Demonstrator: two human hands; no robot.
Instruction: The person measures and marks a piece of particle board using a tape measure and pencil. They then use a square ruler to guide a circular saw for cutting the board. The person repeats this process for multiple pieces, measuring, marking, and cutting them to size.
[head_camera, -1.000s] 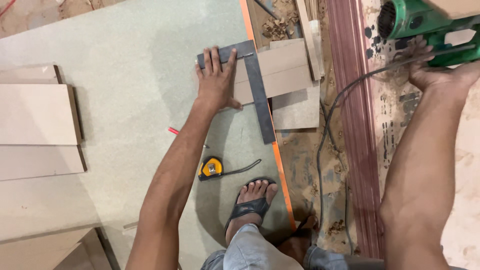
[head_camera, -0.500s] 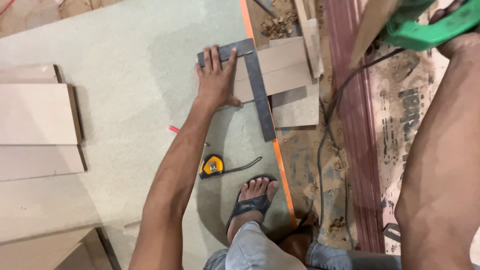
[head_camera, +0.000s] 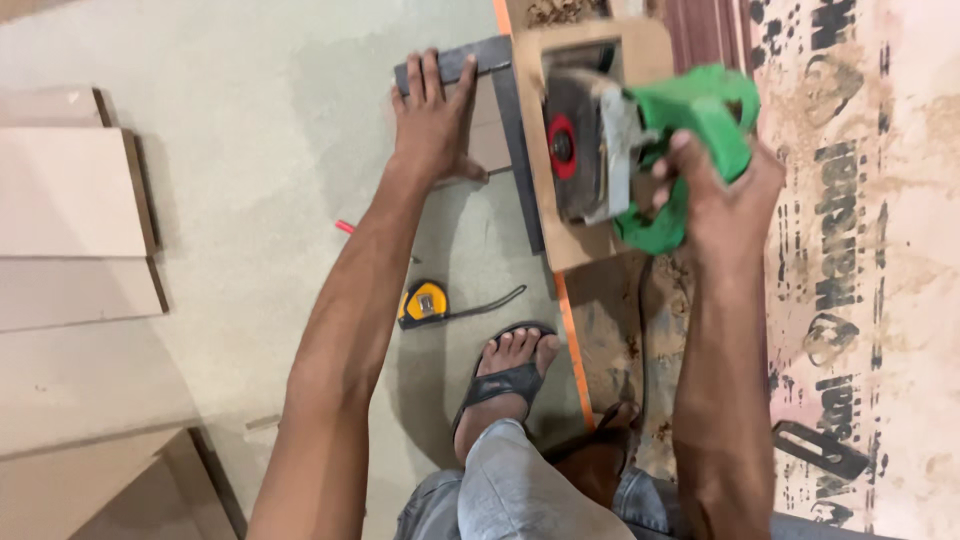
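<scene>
Green plastic is what the right hand (head_camera: 715, 190) is closed on: its fingers (head_camera: 668, 170) are wrapped tightly around the body of a green electric hand saw (head_camera: 680, 140), which is held low over the work, just past the orange edge of the board. A flat wooden base plate (head_camera: 590, 150) is fixed under the saw, and a dark round blade guard with a red centre disc (head_camera: 562, 145) is seen inside the cut-out of this plate. The plate appears to touch, or almost touch, the long arm of a dark grey metal carpenter's square (head_camera: 520, 170).

The left hand (head_camera: 432, 125) is laid flat on the short arm of the square, fingers (head_camera: 420, 85) spread a little and pressed down, nothing gripped. Under the square lies a pale grey-green laminated board (head_camera: 250, 150) on the floor. Near the left forearm a yellow and black tape measure (head_camera: 423, 303) with a short piece of tape pulled out is seen, and a small red pencil tip (head_camera: 344, 227) shows just beside the arm. A foot in a black sandal (head_camera: 505, 375) is placed on the board. Beige cut panels (head_camera: 70, 200) are stacked at the left.

As a judgement, measuring and placing of the square seem finished and the saw is set against its guide; no fresh cut line can be seen, so the cutting itself seems not yet done.

The blade is hidden by the guard and plate, the saw cable (head_camera: 642, 340) is only partly seen, and any marked line is covered by the square.
</scene>
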